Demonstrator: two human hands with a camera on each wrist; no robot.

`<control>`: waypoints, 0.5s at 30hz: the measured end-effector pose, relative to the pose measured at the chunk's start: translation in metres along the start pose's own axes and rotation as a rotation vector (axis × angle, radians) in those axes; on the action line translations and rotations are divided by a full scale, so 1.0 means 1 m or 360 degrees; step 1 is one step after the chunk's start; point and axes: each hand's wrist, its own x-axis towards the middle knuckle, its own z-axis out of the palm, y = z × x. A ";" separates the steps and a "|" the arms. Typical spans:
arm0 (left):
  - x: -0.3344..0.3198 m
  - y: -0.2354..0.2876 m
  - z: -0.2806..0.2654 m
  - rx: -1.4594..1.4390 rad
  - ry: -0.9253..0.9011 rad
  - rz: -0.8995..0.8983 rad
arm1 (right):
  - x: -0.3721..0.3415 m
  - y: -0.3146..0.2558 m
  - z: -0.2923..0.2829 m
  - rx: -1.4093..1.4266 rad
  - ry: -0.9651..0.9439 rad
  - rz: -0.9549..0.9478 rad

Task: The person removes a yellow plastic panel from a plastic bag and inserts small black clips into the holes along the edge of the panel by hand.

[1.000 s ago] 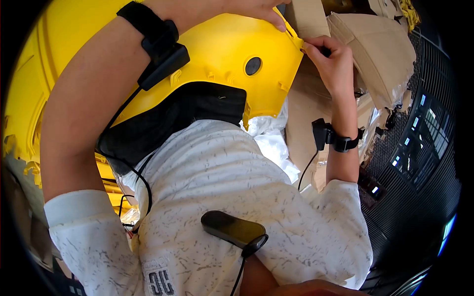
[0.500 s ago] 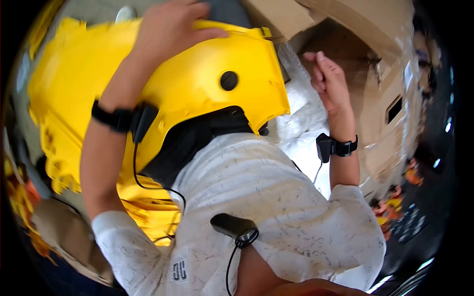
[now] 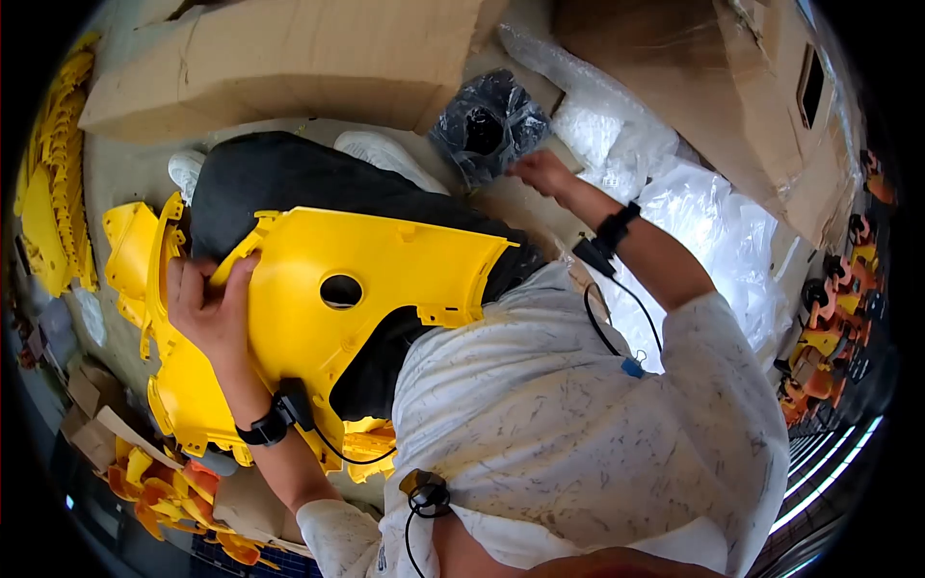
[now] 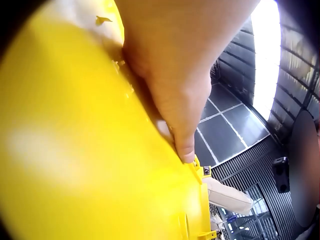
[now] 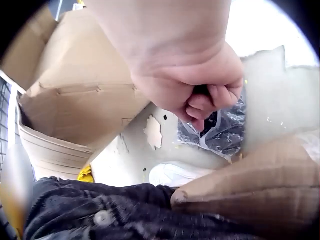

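A yellow moulded plastic panel (image 3: 385, 255) with a round hole lies across the person's lap. My left hand (image 3: 212, 313) grips its left edge, thumb on the near face and fingers behind. In the left wrist view, the thumb of the left hand (image 4: 172, 100) lies along the panel's rim (image 4: 197, 175). My right hand (image 3: 544, 175) is stretched out beside a clear plastic bag (image 3: 491, 130) of black contents on the floor. From the right wrist, the curled fingers of the right hand (image 5: 200, 102) overlap the bag (image 5: 222, 132); nothing held shows among them.
Large cardboard boxes (image 3: 289, 67) stand ahead, another carton (image 3: 674, 96) at the right. Clear plastic wrap (image 3: 694, 231) lies by the right arm. Stacked yellow parts (image 3: 58, 193) line the far left, and orange and yellow parts (image 3: 833, 328) lie at the right.
The right hand has left the panel's upper right corner and reached out to the plastic bag. The left hand has shifted to the panel's left edge; the panel now sits lower in view.
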 end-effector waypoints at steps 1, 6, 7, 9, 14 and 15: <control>0.002 0.003 0.000 -0.0012 -0.0004 0.0012 | 0.028 -0.001 0.002 -0.0177 0.0140 -0.0170; 0.006 0.007 -0.004 -0.0108 -0.0065 -0.0108 | 0.159 -0.058 0.010 -0.1122 0.0808 -0.0848; 0.009 0.004 -0.003 -0.0082 -0.0025 -0.0021 | 0.175 -0.074 0.012 -0.1169 0.0823 -0.0844; 0.015 0.000 -0.001 -0.0097 0.0081 0.0129 | 0.200 -0.096 0.012 -0.1251 0.0805 -0.0734; 0.024 -0.005 -0.005 -0.0020 0.0051 0.0267 | 0.225 -0.104 0.026 -0.1422 0.0780 -0.0580; 0.025 -0.006 -0.005 -0.0030 0.0029 0.0316 | 0.233 -0.108 0.030 -0.1436 0.0759 -0.0572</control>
